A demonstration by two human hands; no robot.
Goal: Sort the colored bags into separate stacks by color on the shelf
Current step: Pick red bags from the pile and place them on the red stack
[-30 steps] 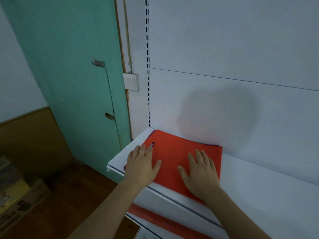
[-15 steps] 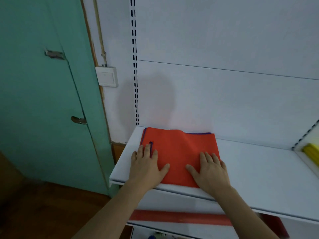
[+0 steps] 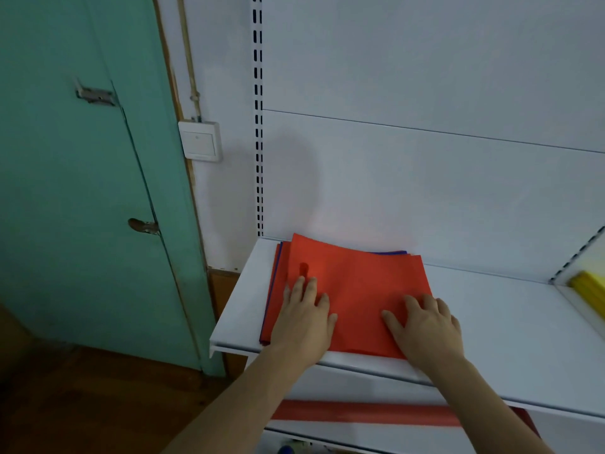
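The flat white metal shelf [image 3: 510, 326] lay bare from the stack of red flat bags [image 3: 357, 283] toward three o'clock, until the yellow stack [image 3: 589, 286] closed it off. At twelve o'clock the white back panel [image 3: 425, 191] blocked any reach; at nine o'clock open air led to the teal door [image 3: 82, 191].

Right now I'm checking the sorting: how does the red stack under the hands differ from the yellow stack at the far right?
The red stack lies in full view on the white shelf; the yellow stack is cut off by the frame edge. The left hand and right hand rest on the red stack; nothing touches the yellow stack. Blue edges show under the red stack, none in the yellow. Both lie flat.
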